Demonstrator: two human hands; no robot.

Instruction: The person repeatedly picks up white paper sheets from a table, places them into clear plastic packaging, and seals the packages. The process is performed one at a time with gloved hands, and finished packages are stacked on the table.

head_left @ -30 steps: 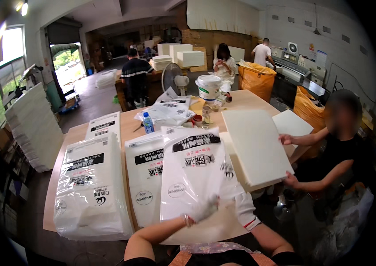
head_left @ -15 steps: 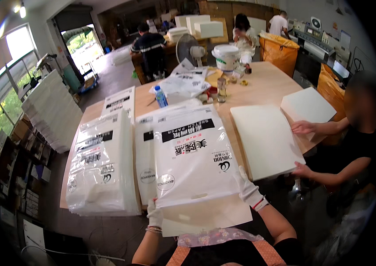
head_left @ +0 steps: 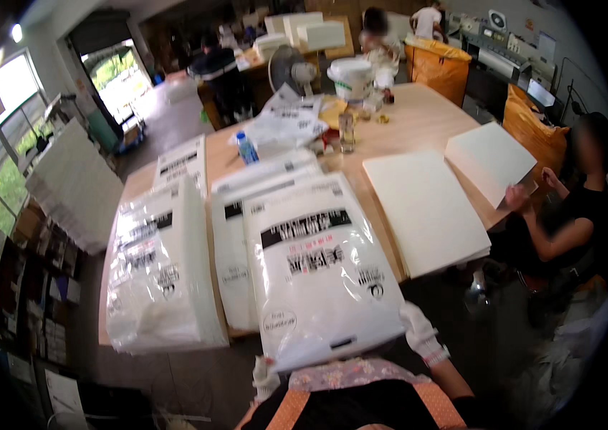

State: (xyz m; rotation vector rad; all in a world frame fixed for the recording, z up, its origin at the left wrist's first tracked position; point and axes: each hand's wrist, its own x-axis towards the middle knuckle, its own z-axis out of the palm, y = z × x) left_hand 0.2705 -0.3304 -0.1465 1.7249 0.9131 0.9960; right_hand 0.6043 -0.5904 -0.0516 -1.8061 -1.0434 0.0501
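Note:
A clear plastic bag of white paper (head_left: 318, 301) with black printed bands lies in front of me, its near end reaching past the table edge toward my apron. My left hand (head_left: 266, 378), in a white glove, is closed at the bag's near left corner. At the near right corner my gloved right hand (head_left: 423, 334) grips the bag's side; its fingertips are partly hidden and blurred. The paper now sits within the bag, and a small dark slot shows near its near edge. Under its left side lie other printed bags (head_left: 233, 247).
A thick stack of filled bags (head_left: 164, 279) stands at the table's left. To the right lie a stack of white sheets (head_left: 429, 215) and another white sheet pile (head_left: 490, 161). A seated co-worker (head_left: 569, 222) is beside them. Farther back are a blue-capped bottle (head_left: 246, 148) and a white bucket (head_left: 351, 79).
The paper that stuck out of the bag's near end has gone inside. Both my hands have moved nearer to me. The co-worker's hands have left the white sheet stack.

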